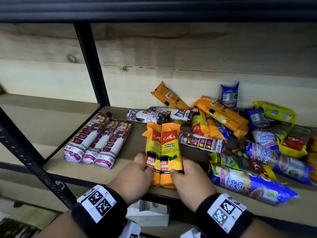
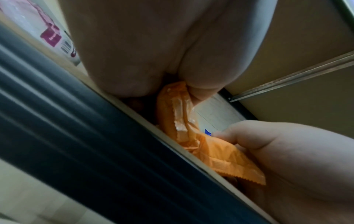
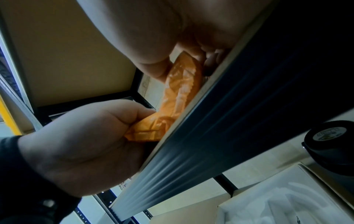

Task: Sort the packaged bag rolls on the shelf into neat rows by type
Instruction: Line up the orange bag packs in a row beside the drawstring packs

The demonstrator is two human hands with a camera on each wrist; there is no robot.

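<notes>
Two orange Casa garbage bag packs lie side by side, lengthwise, at the front middle of the wooden shelf [image 1: 123,157]. My left hand [image 1: 143,163] grips the near end of the left pack [image 1: 152,143], thumb on top. My right hand [image 1: 181,167] grips the near end of the right pack [image 1: 170,145] the same way. The left wrist view shows my left hand [image 2: 145,60] on an orange pack [image 2: 184,121]. In the right wrist view my right hand [image 3: 162,30] holds an orange pack [image 3: 182,91]. Three purple-and-white draw string bag packs [image 1: 97,141] form a row at the left.
A loose pile fills the shelf's right side: orange packs [image 1: 221,114], blue singlet handle packs [image 1: 262,134], yellow packs [image 1: 274,112] and two draw string packs [image 1: 159,114]. A black upright post [image 1: 91,66] stands at the back left. A white box [image 1: 149,213] sits on the shelf below.
</notes>
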